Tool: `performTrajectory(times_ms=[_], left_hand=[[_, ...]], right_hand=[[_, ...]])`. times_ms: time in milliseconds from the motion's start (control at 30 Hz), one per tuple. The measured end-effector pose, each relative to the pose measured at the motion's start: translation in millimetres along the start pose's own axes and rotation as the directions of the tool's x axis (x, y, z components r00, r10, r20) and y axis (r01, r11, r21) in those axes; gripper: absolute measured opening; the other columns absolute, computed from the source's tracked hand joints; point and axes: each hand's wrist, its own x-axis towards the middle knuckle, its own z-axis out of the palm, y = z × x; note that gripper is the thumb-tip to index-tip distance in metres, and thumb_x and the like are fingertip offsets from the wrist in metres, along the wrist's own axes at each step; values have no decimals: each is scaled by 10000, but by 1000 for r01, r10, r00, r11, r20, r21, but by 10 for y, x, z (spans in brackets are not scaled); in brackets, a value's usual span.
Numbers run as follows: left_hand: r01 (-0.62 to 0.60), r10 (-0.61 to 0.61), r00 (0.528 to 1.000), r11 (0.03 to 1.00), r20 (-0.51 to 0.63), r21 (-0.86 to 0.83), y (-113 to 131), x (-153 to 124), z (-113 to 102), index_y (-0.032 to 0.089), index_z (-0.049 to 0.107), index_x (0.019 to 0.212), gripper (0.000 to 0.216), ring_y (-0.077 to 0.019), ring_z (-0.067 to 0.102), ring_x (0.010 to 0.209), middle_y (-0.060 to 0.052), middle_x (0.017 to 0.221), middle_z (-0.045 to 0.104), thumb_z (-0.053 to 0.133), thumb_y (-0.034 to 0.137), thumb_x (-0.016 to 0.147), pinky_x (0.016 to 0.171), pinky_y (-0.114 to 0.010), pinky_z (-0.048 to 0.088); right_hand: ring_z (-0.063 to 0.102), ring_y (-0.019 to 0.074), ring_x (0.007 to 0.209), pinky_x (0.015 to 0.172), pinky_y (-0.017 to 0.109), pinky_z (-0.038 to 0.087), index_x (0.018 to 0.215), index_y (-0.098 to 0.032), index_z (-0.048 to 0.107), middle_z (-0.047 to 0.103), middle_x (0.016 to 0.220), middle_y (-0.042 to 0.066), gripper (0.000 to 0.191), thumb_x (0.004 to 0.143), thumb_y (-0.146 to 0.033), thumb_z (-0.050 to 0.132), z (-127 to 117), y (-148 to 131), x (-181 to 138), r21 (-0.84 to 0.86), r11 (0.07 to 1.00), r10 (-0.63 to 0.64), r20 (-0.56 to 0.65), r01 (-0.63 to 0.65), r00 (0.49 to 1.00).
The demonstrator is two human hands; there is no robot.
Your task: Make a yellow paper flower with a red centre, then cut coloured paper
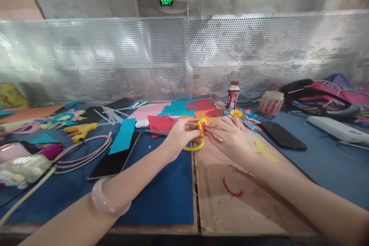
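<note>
Between both hands, above the middle of the table, is a small yellow paper flower [201,123] with a red piece at its centre. My left hand [181,138] pinches it from the left, thumb and fingers closed on its edge. From the right, my right hand [227,132] holds its fingertips together against the red centre. Just below the fingers lie scissors with a yellow handle [194,147], the blade pointing left and partly hidden by my left hand. A finished-looking paper flower [236,113] with blue petals and a yellow centre lies behind my right hand.
A black phone [284,135] lies at right, a dark tablet [115,161] under blue paper [123,135] at left. Further left are a yellow glue gun [80,130] and coiled cable [83,153]. A bottle [232,96] and jar [270,103] stand behind. A red paper scrap [232,191] lies in front.
</note>
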Motion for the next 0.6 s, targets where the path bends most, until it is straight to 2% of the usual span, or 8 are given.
performTrajectory(times_ms=[200, 433, 600], left_hand=[[6, -5, 1000, 1000, -22, 25, 46, -37, 54, 111, 558, 1046, 444, -157, 621, 765, -89, 906, 639, 723, 116, 634, 686, -306, 488], [10, -9, 1000, 999, -23, 46, 45, -52, 68, 107, 558, 1028, 405, -126, 606, 702, -54, 866, 618, 676, 65, 643, 675, -290, 472], [17, -16, 1000, 999, -21, 49, 37, -47, 46, 106, 535, 1069, 427, -127, 610, 676, -53, 867, 606, 666, 77, 663, 677, -313, 488]], right_hand=[[532, 179, 777, 710, 344, 328, 735, -194, 607, 645, 753, 24, 178, 868, -136, 503, 1, -59, 14, -62, 998, -12, -34, 10, 999], [528, 172, 750, 683, 330, 313, 691, -188, 581, 627, 706, 19, 186, 831, -93, 502, 6, -80, 21, -72, 997, -8, -49, 5, 999], [535, 178, 777, 712, 342, 329, 754, -182, 631, 646, 769, 28, 159, 865, -141, 525, 19, -31, -5, 42, 999, 28, -27, -26, 999]])
